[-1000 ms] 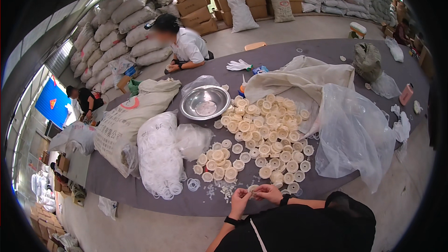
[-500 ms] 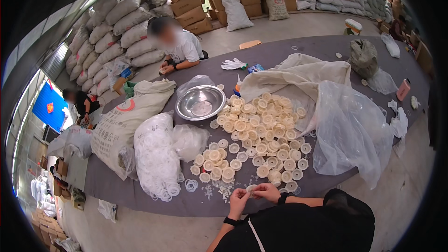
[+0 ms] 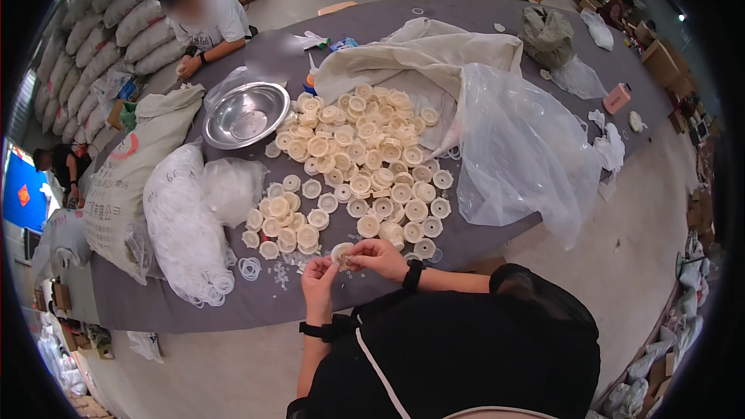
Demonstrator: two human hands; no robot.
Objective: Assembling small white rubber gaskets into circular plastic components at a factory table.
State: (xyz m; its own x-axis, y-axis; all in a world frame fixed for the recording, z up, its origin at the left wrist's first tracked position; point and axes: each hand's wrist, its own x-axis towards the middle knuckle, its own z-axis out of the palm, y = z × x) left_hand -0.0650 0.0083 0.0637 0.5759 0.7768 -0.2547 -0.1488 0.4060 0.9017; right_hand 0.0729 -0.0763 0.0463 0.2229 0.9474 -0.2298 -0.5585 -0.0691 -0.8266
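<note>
The cream plastic cap (image 3: 342, 253) sits right at the near table edge, pinched between both hands, just below the big spread of same caps. Left hand (image 3: 319, 275) comes up from underneath w/ fingertips curled on the cap's left rim; right hand (image 3: 378, 256) is clenched over the top/right side, thumb and forefinger on it. Can't tell whether a ring is already seated in it, too small to see.

Imo the way to do this step well: keep the cap low, close to the table so if it pops out it lands on the grey table cover (image 3: 473, 19), not the floor. Let the left just steady it and do the pressing w/ the right thumb, going round the rim evenly vs. jamming one side.

Supplies are all within reach: loose thin white rings (image 3: 250, 268) lie just left of the hands, next to the clear bag of rings (image 3: 182, 225). Pile of caps (image 3: 361, 159) fans out right above. Steel bowl (image 3: 246, 114) is farther back-left, well apart. Another person (image 3: 203, 19) works at the far side, and a big clear plastic sheet (image 3: 524, 151) droops off the right edge, so mind elbows near it.
</note>
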